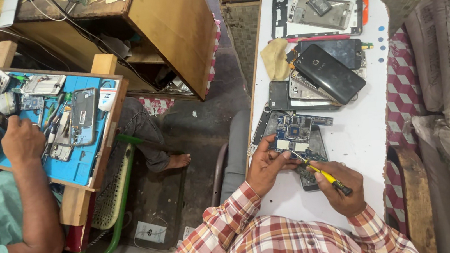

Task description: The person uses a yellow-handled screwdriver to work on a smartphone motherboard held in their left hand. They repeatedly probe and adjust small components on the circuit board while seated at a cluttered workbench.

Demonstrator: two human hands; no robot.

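An opened phone [297,142] with its blue circuit board exposed lies on the white table [356,140] in front of me. My left hand [265,166] steadies the phone's left side, fingers resting on the board. In my right hand [342,186] is a yellow-and-black screwdriver [320,172], its tip pointed up and left onto the board. Both my sleeves are red-and-white plaid.
Farther up the table lie a black phone [329,73], stacked phone frames, a yellow cloth [275,58] and an open tablet shell [318,13]. At left, another person in a green shirt works at a blue mat [80,165] covered with parts. Sacks [449,61] line the right edge.
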